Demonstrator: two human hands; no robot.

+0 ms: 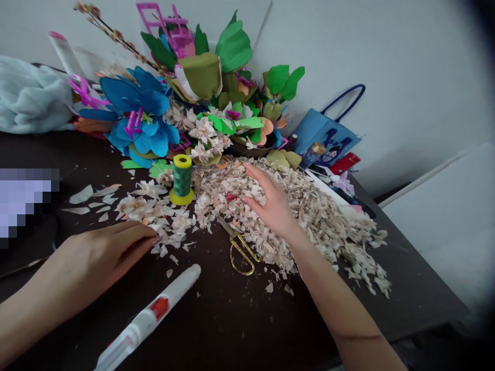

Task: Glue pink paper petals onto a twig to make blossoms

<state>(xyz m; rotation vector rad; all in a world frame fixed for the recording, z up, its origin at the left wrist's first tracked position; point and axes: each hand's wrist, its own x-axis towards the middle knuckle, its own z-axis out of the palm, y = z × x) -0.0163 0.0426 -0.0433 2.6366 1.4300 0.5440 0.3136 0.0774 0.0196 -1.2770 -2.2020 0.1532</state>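
Observation:
My right hand (270,206) reaches over a wide heap of small pale petal scraps (317,216), thumb and fingers apart with nothing between them. At the near side of the heap lie gold-handled scissors (242,252). My left hand (112,247) is low over the table, its fingers pressed together at the edge of some loose pale flowers (174,221); what the fingertips hold, if anything, is hidden. Between the hands and a little farther back, a spool of green thread (182,180) stands upright on its yellow base. A white pen-like tool (150,314) with an orange-red part points in from the front.
Large craft flowers, among them a blue flower (143,113) and green leaves (234,46), crowd the back. A blue gift bag (328,134), a small gold-capped jar (313,154) and a red box (345,163) stand at the right rear. Pale cloth (31,95) is bunched at left.

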